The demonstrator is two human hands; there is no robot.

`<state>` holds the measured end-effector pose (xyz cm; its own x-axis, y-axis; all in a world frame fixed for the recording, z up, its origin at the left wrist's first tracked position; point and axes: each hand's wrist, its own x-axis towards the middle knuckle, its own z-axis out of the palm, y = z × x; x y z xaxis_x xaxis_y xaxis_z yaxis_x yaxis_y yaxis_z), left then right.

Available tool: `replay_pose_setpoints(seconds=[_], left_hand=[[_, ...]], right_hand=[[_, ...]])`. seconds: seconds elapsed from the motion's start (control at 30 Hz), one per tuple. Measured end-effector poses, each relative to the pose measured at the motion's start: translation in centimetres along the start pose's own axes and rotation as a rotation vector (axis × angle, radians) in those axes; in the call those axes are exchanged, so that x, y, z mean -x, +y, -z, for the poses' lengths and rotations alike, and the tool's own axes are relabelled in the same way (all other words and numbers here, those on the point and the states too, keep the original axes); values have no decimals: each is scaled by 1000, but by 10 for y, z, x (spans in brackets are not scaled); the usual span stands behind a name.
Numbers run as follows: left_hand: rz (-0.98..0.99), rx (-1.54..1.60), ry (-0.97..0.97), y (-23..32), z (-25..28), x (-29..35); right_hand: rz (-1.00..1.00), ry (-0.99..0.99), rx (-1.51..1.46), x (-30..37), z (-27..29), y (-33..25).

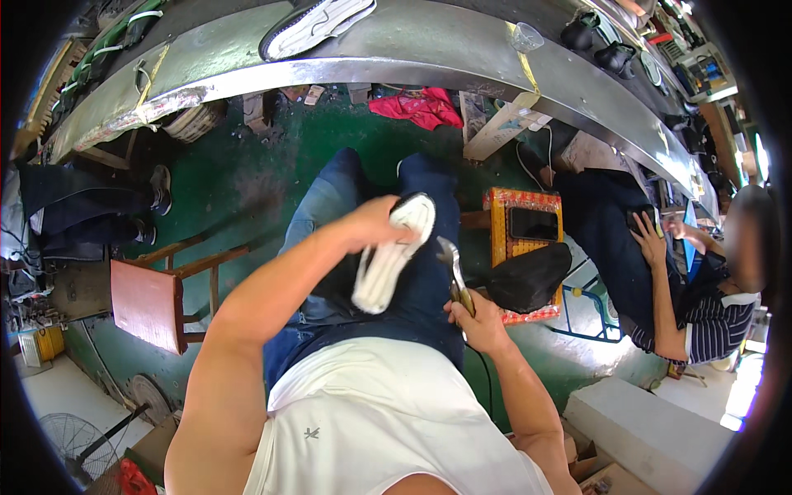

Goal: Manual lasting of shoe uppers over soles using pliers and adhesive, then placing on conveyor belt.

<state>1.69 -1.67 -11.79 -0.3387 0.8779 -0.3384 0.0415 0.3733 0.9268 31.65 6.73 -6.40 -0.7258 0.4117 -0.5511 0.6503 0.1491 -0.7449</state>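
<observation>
One metal worktop (429,45) runs across the far side and serves as the reference for positions. Near side of the worktop, right end: a co-worker (635,280), seated, striped top, dark trousers. Near side, left end: stool (148,305) with a red-brown seat. Near side, right half: orange stand (499,235) with red edging, carrying a soft-looking black item (532,276), kind not determinable. Near side, middle, above the wearer's lap (326,305): white-faced shoe (378,280), tilted, one end toward the worktop. Left hand (373,224) clamped on the shoe by that end. On the worktop, left of its middle: second shoe (318,29), pale face showing. Right hand (483,323) clamped on the handles of the pincers (456,279), whose head points toward the worktop, near the held shoe but apart from it. The two hands are apart. Smallest items: phone (535,223) on the stand; clear cup (525,37) on the worktop, right of middle. Judgement: step in hand appears to be positioning the shoe, tool ready but not engaged. Next move probably calls for a steady left hold, the chosen edge turned toward the pincers, and a controlled approach.
</observation>
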Motion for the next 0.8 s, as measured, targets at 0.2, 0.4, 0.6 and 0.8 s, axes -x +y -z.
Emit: replay_pose_setpoints(seconds=[0.2, 0.4, 0.6, 0.8], left_hand=[[-120, -372, 275, -4, -24, 91], [-185, -567, 329, 22, -41, 100], [-215, 0, 444, -36, -55, 82], [62, 780, 16, -56, -41, 63]], right_hand=[[140, -128, 183, 3, 17, -30], [416, -34, 461, -24, 29, -37], [115, -489, 823, -56, 61, -129], [198, -282, 533, -69, 32, -79]])
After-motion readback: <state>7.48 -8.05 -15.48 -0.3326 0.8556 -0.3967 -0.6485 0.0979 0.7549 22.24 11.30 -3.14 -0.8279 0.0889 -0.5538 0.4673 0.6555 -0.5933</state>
